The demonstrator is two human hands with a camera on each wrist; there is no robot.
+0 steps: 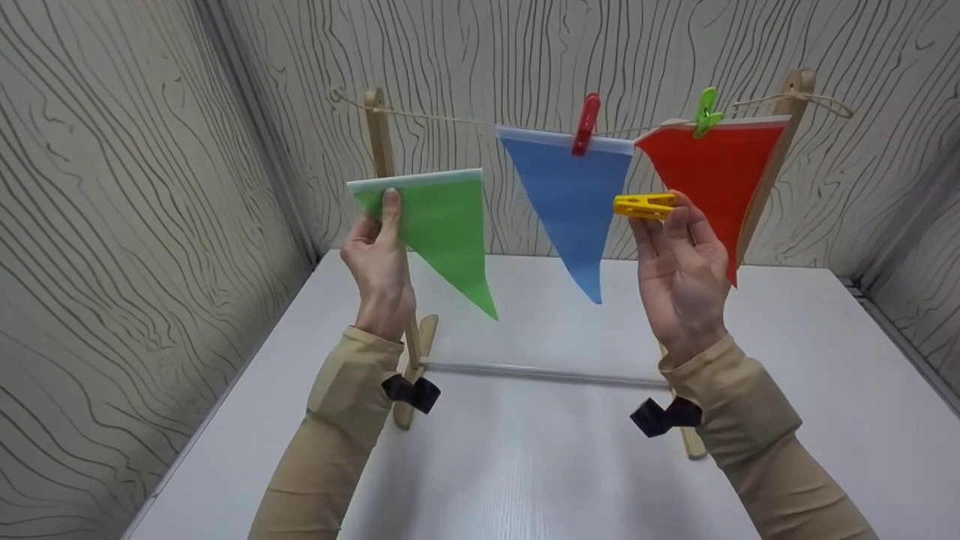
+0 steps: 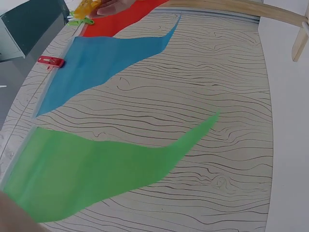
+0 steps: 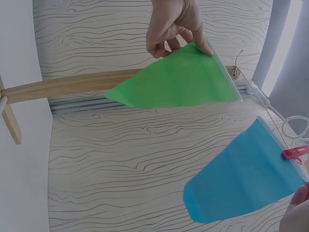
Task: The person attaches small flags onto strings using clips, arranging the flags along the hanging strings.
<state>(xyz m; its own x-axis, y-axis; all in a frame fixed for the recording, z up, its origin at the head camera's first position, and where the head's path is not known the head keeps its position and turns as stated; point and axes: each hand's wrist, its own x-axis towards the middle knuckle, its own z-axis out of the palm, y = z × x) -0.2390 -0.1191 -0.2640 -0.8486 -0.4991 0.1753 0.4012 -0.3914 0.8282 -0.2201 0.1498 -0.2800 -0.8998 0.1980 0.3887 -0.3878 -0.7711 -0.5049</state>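
Note:
My left hand [image 1: 381, 270] holds a green triangular pennant [image 1: 442, 210] near its top left corner, thumb on the front. The pennant's white-edged top lies a little below the string [image 1: 442, 117], left of the blue pennant [image 1: 566, 195]. In my right hand [image 1: 684, 292] a yellow clothespin [image 1: 624, 205] is pinched between fingertips and thumb, in front of the gap between the blue and red pennants. A red clothespin [image 1: 586, 124] clips the blue pennant to the string. The red pennant [image 1: 720, 161] hangs from a light green clothespin [image 1: 706, 112], partly hidden by my right hand.
Two wooden posts, left [image 1: 380, 142] and right [image 1: 772, 165], carry the string, knotted at their tops. A clear rod [image 1: 540, 371] joins their feet on the white table [image 1: 525, 457]. Wood-patterned panels [image 1: 465, 60] stand behind and at the sides.

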